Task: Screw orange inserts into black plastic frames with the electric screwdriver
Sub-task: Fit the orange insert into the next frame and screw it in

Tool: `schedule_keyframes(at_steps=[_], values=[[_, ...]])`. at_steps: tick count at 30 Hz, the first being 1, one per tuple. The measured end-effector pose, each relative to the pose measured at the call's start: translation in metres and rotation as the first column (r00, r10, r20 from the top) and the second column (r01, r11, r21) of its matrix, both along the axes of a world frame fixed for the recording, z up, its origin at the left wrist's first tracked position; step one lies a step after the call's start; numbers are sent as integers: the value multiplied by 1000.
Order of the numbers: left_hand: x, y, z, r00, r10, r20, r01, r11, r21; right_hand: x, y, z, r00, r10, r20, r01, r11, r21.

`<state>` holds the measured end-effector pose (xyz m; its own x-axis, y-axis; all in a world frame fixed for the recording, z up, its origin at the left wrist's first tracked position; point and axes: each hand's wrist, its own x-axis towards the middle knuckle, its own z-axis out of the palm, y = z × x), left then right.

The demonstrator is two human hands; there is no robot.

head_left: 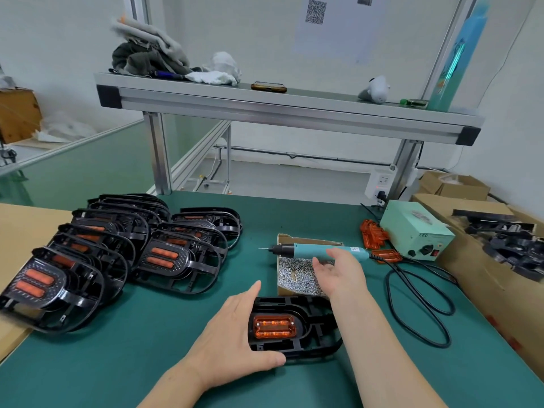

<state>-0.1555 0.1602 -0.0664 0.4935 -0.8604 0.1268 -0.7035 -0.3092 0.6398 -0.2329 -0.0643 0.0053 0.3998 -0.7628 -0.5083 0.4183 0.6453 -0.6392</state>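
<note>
Bright, diffuse light from above; soft shadows on green mat beneath stacked black frames; wide-angle bowing toward edges beyond mat; slight softness overall

Two hands in view, both bare: left hand lower centre of the frame, right hand right of centre. Left forearm bare, comes in at the bottom edge, lower centre, short stretch showing. Right forearm bare too, comes in at the bottom edge further right, longer stretch showing. Both wrists bare. Both arms cut off by the bottom edge of the frame, so only hands, wrists and forearms show. Right hand fingers a bit blurred. Nails too small to tell, cut or finish unclear
</note>
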Motion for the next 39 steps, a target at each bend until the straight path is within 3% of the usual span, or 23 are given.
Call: schedule_keyframes(at_steps=[7,9,11,15,20,23,29,35,39], values=[[2,2,2,999,-7,-45,5,998,-56,-36,5,4,998,38,-54,-48,979,-200],[2,3,2,998,-7,-69,2,998,-64,-50,9,4,993,59,-102,-90,939,-331],[2,4,3,996,-11,-89,4,997,-71,-65,14,0,975,28,-220,-140,849,-510],[3,6,5,984,20,-175,-44,990,-136,-88,19,-21,904,-82,-420,-315,536,-783],[4,8,8,959,47,-278,-102,977,-186,-96,24,-44,829,-103,-549,-508,271,-818],[4,8,9,941,50,-335,-127,969,-213,-91,29,-47,856,-72,-511,-500,133,-856],[4,7,10,913,30,-407,-148,954,-261,-88,35,-44,899,-27,-438,-432,112,-895],[8,6,11,812,35,-582,-308,873,-377,-91,41,-38,875,-19,-484,-483,41,-875],[13,4,8,692,-34,-721,-424,789,-445,-94,50,-31,827,49,-561,-561,-3,-828]])
